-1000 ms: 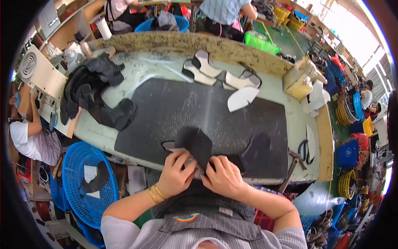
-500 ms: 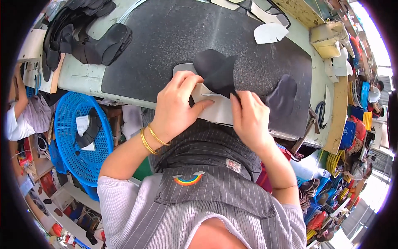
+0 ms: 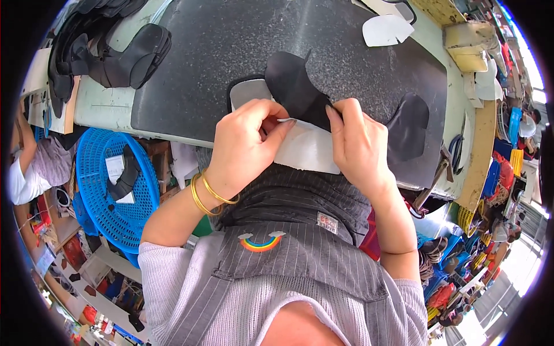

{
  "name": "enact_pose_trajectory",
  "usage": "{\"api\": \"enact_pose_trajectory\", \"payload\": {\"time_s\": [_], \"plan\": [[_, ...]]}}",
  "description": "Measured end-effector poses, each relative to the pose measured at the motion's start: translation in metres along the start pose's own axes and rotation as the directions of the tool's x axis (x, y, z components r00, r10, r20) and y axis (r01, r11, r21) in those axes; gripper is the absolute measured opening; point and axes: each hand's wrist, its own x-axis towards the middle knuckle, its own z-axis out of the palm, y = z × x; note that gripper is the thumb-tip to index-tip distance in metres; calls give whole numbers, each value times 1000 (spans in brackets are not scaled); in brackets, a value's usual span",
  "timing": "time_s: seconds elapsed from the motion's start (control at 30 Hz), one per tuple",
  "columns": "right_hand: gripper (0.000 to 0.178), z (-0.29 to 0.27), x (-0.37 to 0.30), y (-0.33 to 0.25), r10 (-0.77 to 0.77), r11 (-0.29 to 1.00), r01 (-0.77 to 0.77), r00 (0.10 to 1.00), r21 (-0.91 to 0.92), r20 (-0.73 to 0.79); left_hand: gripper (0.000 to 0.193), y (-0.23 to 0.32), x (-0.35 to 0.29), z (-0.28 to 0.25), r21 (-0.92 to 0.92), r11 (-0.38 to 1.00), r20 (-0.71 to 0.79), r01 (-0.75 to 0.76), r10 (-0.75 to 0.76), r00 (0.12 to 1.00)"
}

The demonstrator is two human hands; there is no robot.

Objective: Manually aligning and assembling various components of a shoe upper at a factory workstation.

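A curved black shoe-upper piece (image 3: 294, 81) lies at the table's near edge, its lower end raised. My right hand (image 3: 360, 144) pinches that end between thumb and fingers. Below it a white lining piece (image 3: 306, 149) hangs over the table edge towards my apron. My left hand (image 3: 245, 141) is closed, thumb and fingertips pressed on the lining's upper edge. Just behind my left hand a grey piece with a black border (image 3: 249, 92) lies flat, partly covered by the hand and the black piece. Exactly how the black and white pieces join is hidden by my fingers.
A dark mat (image 3: 196, 63) covers much of the table. Stacked black shoe uppers (image 3: 130, 60) lie at the left, another black piece (image 3: 408, 128) at the right. A white cut piece (image 3: 386, 31) lies at the back right. A blue basket (image 3: 92, 190) stands left of the table.
The black piece has swung, its upper flap now turned down and less folded. More of the white lining shows between my hands. My right hand has risen slightly and turned more upright.
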Motion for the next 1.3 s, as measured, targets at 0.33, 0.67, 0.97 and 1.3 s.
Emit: {"api": "enact_pose_trajectory", "payload": {"time_s": [0.33, 0.67, 0.97, 1.3], "plan": [[11, -1, -9, -10, -53, 999, 53, 998, 3, -29, 23, 3, 13, -19, 204, 977, 135, 61, -90, 987], [14, -3, -18, -8, -98, 995, 98, 995, -36, -4, 24, 6, 26, -25, 189, 959, 181, 211, -245, 952], [20, 7, -35, -18, -360, 922, 375, 921, -90, 150, 27, 11, 51, -36, 505, 862, 273, 50, -214, 938], [31, 21, -37, -30, -209, 958, 215, 977, -188, 50, 26, 12, 67, -37, 489, 861, 408, 143, -370, 835]]}}
